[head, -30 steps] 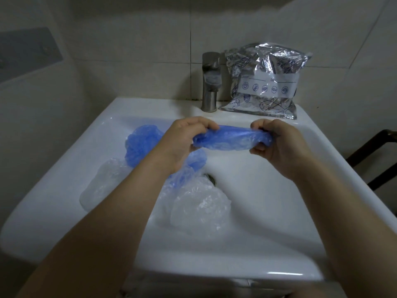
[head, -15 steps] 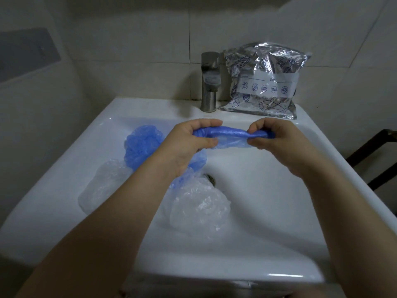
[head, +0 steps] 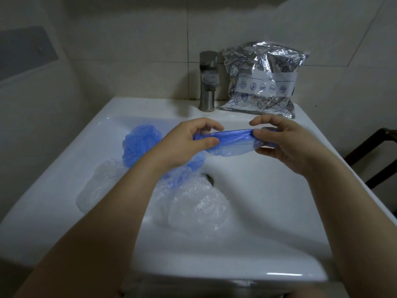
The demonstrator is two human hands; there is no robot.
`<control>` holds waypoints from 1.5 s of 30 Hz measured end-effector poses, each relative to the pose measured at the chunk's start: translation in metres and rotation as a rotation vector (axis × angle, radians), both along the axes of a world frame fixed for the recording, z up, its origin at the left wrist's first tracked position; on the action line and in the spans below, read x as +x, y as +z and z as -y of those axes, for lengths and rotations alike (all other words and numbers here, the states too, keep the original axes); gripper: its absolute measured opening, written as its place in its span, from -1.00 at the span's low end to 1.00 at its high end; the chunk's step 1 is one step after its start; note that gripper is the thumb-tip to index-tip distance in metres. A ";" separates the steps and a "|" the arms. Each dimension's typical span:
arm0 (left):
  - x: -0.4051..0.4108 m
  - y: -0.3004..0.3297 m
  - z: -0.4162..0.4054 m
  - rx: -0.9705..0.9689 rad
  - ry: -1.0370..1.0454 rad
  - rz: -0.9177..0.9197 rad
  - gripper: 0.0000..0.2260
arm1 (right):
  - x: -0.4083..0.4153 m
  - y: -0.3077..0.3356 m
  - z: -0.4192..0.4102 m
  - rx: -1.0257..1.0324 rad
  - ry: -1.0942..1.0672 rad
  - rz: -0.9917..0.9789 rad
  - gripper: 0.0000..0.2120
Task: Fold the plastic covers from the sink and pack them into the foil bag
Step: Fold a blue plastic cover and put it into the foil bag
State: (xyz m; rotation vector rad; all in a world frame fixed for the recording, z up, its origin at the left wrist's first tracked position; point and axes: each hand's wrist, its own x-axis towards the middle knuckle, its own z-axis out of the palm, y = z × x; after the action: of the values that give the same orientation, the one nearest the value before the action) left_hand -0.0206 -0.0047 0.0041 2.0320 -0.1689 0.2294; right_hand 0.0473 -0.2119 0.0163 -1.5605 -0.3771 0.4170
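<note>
A blue plastic cover (head: 231,141) is stretched into a long, narrow band above the basin, its gathered upper edge pulled taut and its thin lower part sagging a little. Down in the white sink (head: 268,222), another blue cover (head: 140,143) lies crumpled against the far-left slope. A clear cover (head: 97,186) lies bunched on the left slope, and a second clear cover (head: 199,209) sits puffed up just in front of the drain. The crinkled silver foil bag (head: 261,80), with blue line drawings and a white label strip, stands on the back ledge against the tiled wall.
</note>
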 end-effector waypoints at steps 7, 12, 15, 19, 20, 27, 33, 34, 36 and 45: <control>-0.005 0.002 0.008 -0.119 -0.040 -0.023 -0.69 | -0.007 0.001 -0.012 -0.033 -0.010 -0.011 -0.71; -0.003 0.000 0.016 -0.252 0.067 -0.076 -0.83 | -0.011 -0.009 -0.022 -0.227 -0.030 0.204 -0.80; -0.003 -0.002 0.015 -0.269 0.078 -0.101 -0.83 | -0.011 -0.008 -0.020 -0.252 0.001 0.283 -0.84; -0.004 0.001 0.012 -0.268 0.066 -0.102 -0.74 | -0.011 -0.004 -0.016 -0.293 0.027 0.365 -0.76; -0.004 0.001 0.012 -0.265 0.064 -0.101 -0.73 | -0.010 -0.004 -0.016 -0.309 0.011 0.415 -0.74; -0.001 0.000 0.015 -0.290 0.119 -0.027 -0.74 | -0.010 -0.009 -0.018 -0.426 -0.093 0.784 -0.83; 0.003 -0.004 0.012 0.142 0.237 0.138 -0.91 | -0.005 -0.011 -0.018 -0.548 -0.095 0.847 -0.91; 0.003 -0.004 0.010 0.199 0.220 0.143 -0.92 | -0.004 -0.010 -0.017 -0.562 -0.090 0.860 -0.90; 0.001 0.000 0.006 0.192 0.176 0.060 -0.97 | -0.005 -0.008 -0.015 -0.562 -0.078 0.840 -0.89; 0.001 0.005 0.000 -0.247 0.310 0.066 -0.77 | -0.016 -0.011 -0.023 -0.261 0.082 0.381 -0.89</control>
State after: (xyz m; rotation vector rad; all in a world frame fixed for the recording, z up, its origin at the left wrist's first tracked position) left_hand -0.0197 -0.0046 0.0088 1.7988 0.1304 0.4871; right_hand 0.0311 -0.1884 0.0054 -1.8888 -0.7037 0.2353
